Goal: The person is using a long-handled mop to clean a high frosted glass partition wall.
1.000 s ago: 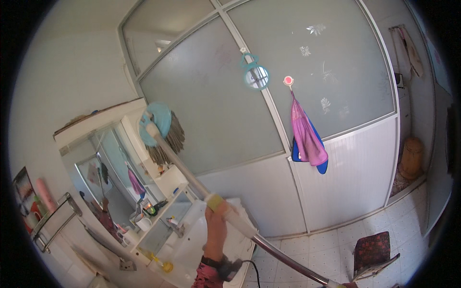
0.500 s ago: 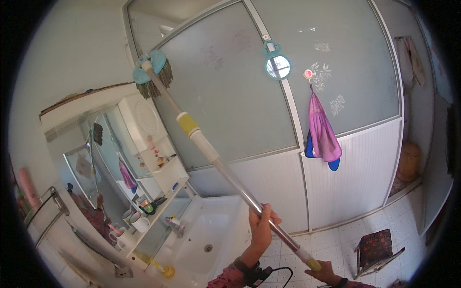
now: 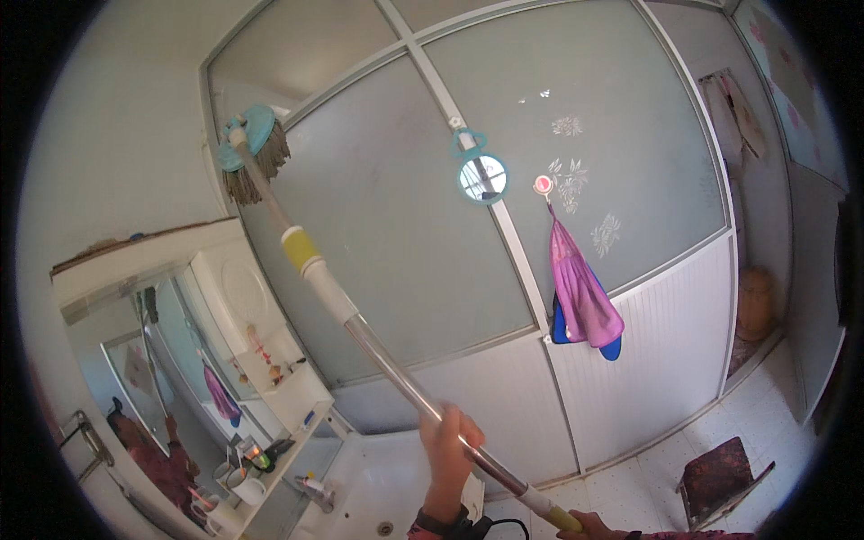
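Observation:
A long spin mop [image 3: 393, 371] with a metal pole runs diagonally up to the left across the view. My left hand [image 3: 448, 441] is wrapped round the middle of the pole. Lower down, my right hand [image 3: 589, 526] grips the yellow-green end of the handle, partly cut off by the lower edge. High at the upper left, the light-blue mop head [image 3: 252, 139] with grey-brown strands is raised against the frosted glass partition [image 3: 378, 234], by its left frame; whether it touches the glass I cannot tell.
Below my left hand is a white washbasin [image 3: 378, 481]. Left of it, a shelf holds cups [image 3: 245, 486] beside a wall mirror [image 3: 135, 360]. A purple cloth [image 3: 583, 292] and small round mirror [image 3: 483, 178] hang on the partition. A dark-seated folding chair [image 3: 720, 479] stands at lower right.
The partition and basin sit lower in view as my view tilts up. The mop head appears slightly farther left against the glass. Both hands keep their hold on the pole.

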`<state>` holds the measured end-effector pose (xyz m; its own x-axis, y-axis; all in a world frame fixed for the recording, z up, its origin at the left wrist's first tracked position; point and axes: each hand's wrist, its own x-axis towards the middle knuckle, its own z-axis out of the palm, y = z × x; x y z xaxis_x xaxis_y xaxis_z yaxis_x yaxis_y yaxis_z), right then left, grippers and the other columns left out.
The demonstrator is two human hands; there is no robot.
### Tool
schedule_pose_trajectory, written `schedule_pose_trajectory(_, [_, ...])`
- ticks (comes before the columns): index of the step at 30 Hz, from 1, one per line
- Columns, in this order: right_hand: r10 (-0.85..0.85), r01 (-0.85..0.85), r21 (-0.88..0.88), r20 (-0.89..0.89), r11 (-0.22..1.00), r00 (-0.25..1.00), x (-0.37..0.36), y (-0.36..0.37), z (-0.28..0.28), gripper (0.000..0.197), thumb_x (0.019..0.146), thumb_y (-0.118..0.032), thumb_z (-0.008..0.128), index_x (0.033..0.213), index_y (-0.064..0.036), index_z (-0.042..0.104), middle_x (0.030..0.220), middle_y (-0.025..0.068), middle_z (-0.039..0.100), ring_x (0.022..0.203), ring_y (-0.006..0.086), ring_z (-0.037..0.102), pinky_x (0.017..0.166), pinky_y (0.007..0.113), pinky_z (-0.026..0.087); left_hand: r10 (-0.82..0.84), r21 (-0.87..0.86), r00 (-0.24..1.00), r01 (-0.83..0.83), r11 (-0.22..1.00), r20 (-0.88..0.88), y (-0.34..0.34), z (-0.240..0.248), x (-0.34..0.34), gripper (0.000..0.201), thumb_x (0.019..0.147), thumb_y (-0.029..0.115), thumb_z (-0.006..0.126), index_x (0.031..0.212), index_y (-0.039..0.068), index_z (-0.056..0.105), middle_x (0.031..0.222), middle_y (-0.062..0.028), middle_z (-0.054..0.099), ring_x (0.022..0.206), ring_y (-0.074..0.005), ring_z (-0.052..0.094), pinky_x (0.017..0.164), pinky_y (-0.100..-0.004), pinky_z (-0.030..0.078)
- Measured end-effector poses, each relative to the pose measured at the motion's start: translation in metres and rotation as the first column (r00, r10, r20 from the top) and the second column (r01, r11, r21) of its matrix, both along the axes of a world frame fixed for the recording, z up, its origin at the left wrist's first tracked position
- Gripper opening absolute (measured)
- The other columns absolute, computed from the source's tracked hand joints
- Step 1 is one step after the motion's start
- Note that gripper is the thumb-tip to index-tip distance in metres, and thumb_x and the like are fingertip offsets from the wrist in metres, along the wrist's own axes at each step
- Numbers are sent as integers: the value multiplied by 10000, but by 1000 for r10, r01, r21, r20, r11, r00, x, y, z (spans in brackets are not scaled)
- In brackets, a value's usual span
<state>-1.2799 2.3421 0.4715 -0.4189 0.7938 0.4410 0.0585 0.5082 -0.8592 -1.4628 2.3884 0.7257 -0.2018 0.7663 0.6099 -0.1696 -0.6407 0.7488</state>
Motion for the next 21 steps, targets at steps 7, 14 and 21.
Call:
schedule_pose_trajectory(7, [-21,15,-130,-42,991,999,14,61,68,253,702,-222,653,813,-36,522,570,44,545,473,93,515,432,243,417,-3,16,947,8,1000,-321,38,14,42,490,867,135,348,1263,41,75,1054,-162,479,816,-215,565,672,-291,469])
schedule_pose_trajectory(14, [7,-11,-15,-223,1000,975,22,134,118,260,762,-254,593,824,-22,494,535,32,492,452,96,486,422,247,394,-169,-306,905,45,951,-391,32,-47,22,428,850,144,420,1230,-6,291,1107,-120,465,977,-188,481,800,-284,391])
schedule_pose_trajectory(21, [-44,41,-18,-401,999,915,-13,188,183,224,797,-244,546,767,-37,468,524,-3,453,401,60,432,360,205,349,25,-588,976,-152,795,-217,0,-169,-64,329,825,259,491,1060,28,486,914,-92,563,771,-172,571,630,-279,460])
